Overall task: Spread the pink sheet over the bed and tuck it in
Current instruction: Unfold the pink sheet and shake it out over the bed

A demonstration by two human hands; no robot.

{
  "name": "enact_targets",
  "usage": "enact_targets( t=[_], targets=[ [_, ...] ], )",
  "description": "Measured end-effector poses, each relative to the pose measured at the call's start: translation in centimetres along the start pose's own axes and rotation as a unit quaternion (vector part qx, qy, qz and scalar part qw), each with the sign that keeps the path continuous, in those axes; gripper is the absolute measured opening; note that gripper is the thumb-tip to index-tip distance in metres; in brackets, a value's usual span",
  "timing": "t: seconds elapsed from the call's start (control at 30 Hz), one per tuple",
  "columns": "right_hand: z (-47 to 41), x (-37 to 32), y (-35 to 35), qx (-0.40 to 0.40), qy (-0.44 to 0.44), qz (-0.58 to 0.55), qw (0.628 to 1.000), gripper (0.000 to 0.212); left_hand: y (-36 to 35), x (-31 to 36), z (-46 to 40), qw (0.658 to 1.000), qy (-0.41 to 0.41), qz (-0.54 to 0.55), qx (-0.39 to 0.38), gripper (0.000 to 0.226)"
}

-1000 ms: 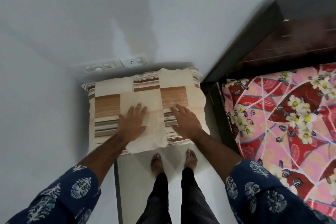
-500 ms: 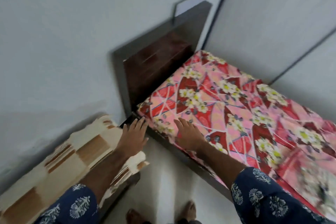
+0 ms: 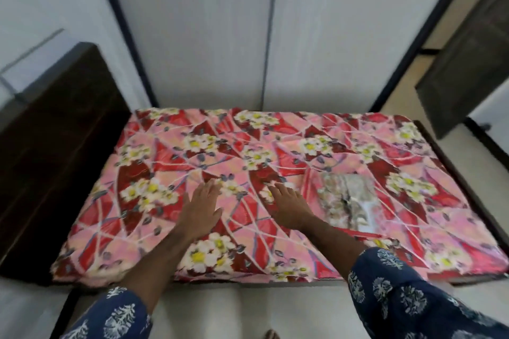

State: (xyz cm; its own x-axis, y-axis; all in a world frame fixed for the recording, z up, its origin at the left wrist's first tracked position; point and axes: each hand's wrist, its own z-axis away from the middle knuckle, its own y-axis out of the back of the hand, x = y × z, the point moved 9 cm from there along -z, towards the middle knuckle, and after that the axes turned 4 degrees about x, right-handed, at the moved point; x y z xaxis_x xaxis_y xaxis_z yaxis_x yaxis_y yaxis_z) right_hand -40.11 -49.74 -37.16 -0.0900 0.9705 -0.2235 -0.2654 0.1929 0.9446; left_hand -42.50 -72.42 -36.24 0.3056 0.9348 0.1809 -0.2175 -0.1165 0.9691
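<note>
Across the bed (image 3: pixel 429 143), seen from the head camera, one pink sheet (image 3: pixel 275 151) with a red and white flower print lies spread from the dark headboard (image 3: pixel 55 129) on the person's left to the foot end on the right, so its long axis runs left to right in front of the person. Two hands rest on it near the middle, palms down and fingers loosely spread, gripping nothing: the left hand (image 3: pixel 200 205) and the right hand (image 3: pixel 289 205) lie side by side, apart, neither holding cloth. One pale folded bundle (image 3: pixel 346 201), too blurred to identify, sits on the sheet just beside the right hand, which is the nearer to it. The sheet's near edge (image 3: pixel 176 276) hangs at the bedside directly below both forearms, and appears loose rather than tucked. Judged from this, spreading is largely done; tucking would begin at that near edge, reachable equally by both hands. Two wardrobe doors (image 3: pixel 214 36) stand beyond the far side.
</note>
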Motion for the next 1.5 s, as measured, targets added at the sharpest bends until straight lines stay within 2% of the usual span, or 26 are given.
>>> enact_targets(
  t=[0.13,0.27,0.4,0.7,1.0,1.13,1.3,1.37,1.47,1.5],
  targets=[
    [1.8,11.3,1.9,0.011,-0.083,-0.018,0.996,0.074,-0.9,9.6,-6.7,0.997,-0.07,-0.001,-0.009,0.069],
    [3.6,19.2,2.2,0.012,-0.141,-0.032,0.989,0.073,-2.7,16.5,-11.0,0.993,-0.109,0.002,-0.049,0.068],
    [4.9,25.6,1.3,0.008,-0.194,-0.049,0.98,0.067,-6.1,21.5,-15.1,0.984,-0.144,0.012,-0.1,0.069],
    [5.7,38.4,-0.8,-0.023,-0.295,-0.088,0.951,0.067,-13.6,31.0,-24.6,0.96,-0.216,0.026,-0.175,0.074],
    [2.8,48.5,-5.2,-0.043,-0.357,-0.176,0.916,0.073,-21.5,35.7,-28.8,0.945,-0.179,0.092,-0.257,0.067],
    [0.6,53.0,-9.5,-0.07,-0.366,-0.233,0.898,0.076,-25.4,37.0,-30.2,0.943,-0.118,0.14,-0.276,0.069],
    [-1.7,58.0,-15.2,-0.069,-0.405,-0.338,0.847,0.079,-30.1,38.7,-30.1,0.941,-0.076,0.144,-0.296,0.069],
    [-2.2,58.6,-15.9,-0.065,-0.418,-0.381,0.822,0.072,-31.5,39.6,-29.9,0.942,-0.059,0.14,-0.299,0.072],
    [-2.8,59.2,-17.0,-0.064,-0.432,-0.458,0.774,0.044,-32.7,40.6,-29.9,0.95,-0.023,0.128,-0.285,0.071],
    [-2.9,59.1,-16.7,-0.059,-0.438,-0.477,0.76,0.043,-32.8,40.7,-29.8,0.951,-0.016,0.129,-0.279,0.069]
  ],
)
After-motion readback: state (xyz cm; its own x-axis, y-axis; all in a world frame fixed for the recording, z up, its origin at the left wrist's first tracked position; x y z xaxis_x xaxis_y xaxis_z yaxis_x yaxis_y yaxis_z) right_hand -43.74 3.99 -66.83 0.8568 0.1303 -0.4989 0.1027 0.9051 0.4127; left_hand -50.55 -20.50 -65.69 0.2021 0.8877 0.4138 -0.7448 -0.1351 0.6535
